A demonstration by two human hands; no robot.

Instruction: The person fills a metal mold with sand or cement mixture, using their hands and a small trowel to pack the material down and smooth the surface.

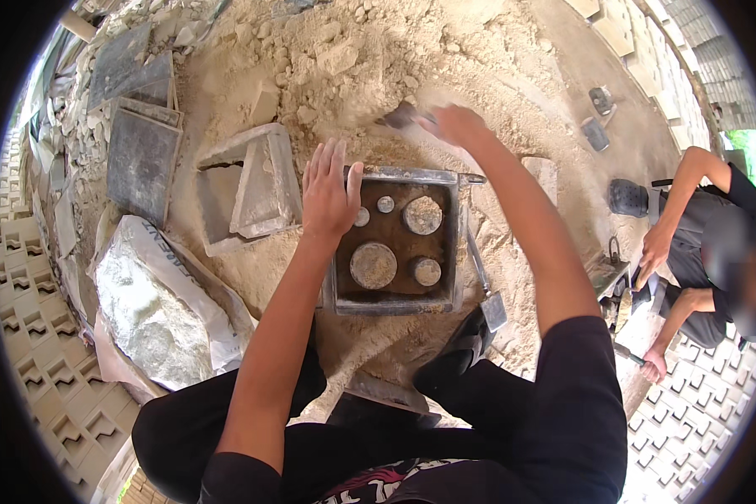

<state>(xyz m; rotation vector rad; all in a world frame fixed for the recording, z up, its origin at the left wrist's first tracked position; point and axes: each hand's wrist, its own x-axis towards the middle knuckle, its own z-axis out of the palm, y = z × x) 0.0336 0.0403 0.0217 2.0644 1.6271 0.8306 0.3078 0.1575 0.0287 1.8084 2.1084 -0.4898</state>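
A square dark moulding frame (459,244) sits on the sandy ground in front of me. Inside it several round, grey, dusty discs of differing size lie on a brown bed, one of them the large disc (373,265) at lower left. My left hand (331,189) lies flat over the frame's upper left corner, fingers stretched out, partly covering a small disc. Beyond the frame, my right hand (458,128) is closed round the handle of a small trowel (401,116), its blade at the loose sand and blurred by motion. Another trowel (494,311) lies along the frame's right side.
Left of the frame is a pale box-shaped mould (212,235), with dark flat slabs (139,160) behind it. An open sack (155,311) of whitish powder stands near my left arm. Sand heap (344,55) spreads ahead. At right, a co-worker (697,252) holds tools.
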